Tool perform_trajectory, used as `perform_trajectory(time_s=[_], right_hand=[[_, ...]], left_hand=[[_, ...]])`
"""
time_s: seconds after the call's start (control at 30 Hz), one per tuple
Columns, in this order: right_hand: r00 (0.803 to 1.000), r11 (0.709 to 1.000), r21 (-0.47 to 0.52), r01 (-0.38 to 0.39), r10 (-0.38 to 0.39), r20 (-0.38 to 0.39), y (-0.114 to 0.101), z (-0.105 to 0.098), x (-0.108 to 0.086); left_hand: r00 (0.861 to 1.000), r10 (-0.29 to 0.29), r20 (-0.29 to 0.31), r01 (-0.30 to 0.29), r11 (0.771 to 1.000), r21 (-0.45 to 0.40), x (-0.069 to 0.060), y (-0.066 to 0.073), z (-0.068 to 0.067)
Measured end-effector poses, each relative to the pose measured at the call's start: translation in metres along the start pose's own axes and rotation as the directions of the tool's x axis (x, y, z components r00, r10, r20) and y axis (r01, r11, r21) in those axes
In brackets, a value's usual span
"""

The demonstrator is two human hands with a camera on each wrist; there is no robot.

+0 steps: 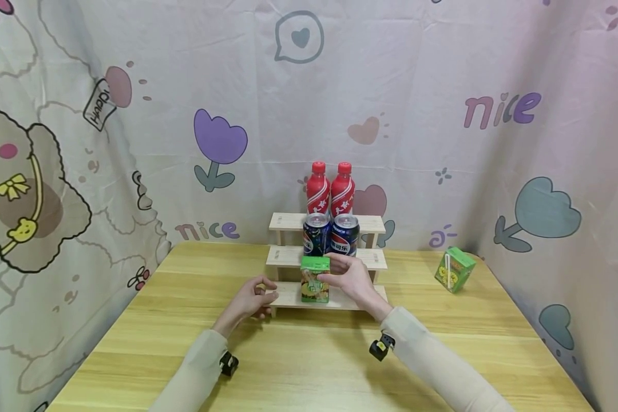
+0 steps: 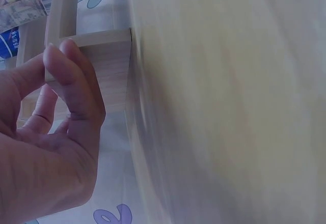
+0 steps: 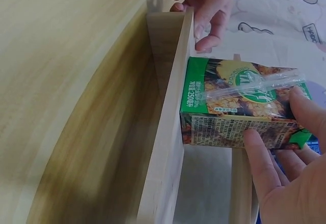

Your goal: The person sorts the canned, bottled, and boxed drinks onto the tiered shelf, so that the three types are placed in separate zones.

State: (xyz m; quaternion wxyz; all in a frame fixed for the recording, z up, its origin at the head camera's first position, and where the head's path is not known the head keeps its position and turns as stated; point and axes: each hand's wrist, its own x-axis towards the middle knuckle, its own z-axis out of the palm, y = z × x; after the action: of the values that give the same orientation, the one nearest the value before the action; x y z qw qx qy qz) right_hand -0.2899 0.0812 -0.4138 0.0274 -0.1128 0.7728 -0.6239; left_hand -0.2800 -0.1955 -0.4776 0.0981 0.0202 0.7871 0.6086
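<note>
A green juice box (image 1: 315,280) with a clear-wrapped straw stands upright on the lowest tier of a wooden three-tier shelf (image 1: 288,294). My right hand (image 1: 352,280) holds the box from its right, thumb on the front and index finger along the side, as the right wrist view shows of the juice box (image 3: 244,102). At the left end of that lowest tier, my left hand (image 1: 249,297) pinches the board's end between thumb and fingers. The left wrist view shows the left hand (image 2: 61,117) at the shelf corner (image 2: 107,56).
Two dark blue cola cans (image 1: 316,234) stand on the middle tier. Behind them, two red bottles (image 1: 318,189) occupy the top tier. Another green juice box (image 1: 454,270) stands on the wooden table (image 1: 309,366) at the right. A printed curtain (image 1: 309,103) hangs behind and at both sides.
</note>
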Motion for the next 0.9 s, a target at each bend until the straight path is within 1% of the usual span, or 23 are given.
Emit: perform_trajectory(time_s=[0.2,0.4,0.67,0.77,0.87,0.9], right_hand=[[1.000,1.000,-0.012,0.007,-0.007,0.011,-0.001,-0.001,0.000],[1.000,1.000,-0.023,0.004,-0.004,0.002,-0.002,-0.001,-0.001],[0.999,0.998,-0.043,0.040,-0.041,-0.009,0.002,-0.002,-0.003],[0.999,0.998,-0.046,0.042,-0.044,-0.025,0.005,-0.006,-0.005],[0.997,0.997,-0.036,0.067,-0.068,-0.026,0.007,-0.012,-0.009],[0.997,0.997,-0.025,0.072,-0.073,-0.020,0.004,-0.015,-0.011]], left_hand=[[1.000,-0.005,0.006,0.005,1.000,-0.002,0.000,0.001,-0.001],[1.000,-0.017,0.010,0.017,1.000,-0.007,0.000,0.002,-0.001],[1.000,-0.022,0.011,0.022,1.000,-0.022,-0.001,0.002,-0.001],[1.000,-0.022,0.008,0.022,1.000,-0.022,-0.001,0.003,0.000],[1.000,-0.019,0.007,0.019,1.000,-0.019,-0.002,0.003,0.000],[1.000,-0.019,0.008,0.019,1.000,-0.019,-0.002,0.004,0.000]])
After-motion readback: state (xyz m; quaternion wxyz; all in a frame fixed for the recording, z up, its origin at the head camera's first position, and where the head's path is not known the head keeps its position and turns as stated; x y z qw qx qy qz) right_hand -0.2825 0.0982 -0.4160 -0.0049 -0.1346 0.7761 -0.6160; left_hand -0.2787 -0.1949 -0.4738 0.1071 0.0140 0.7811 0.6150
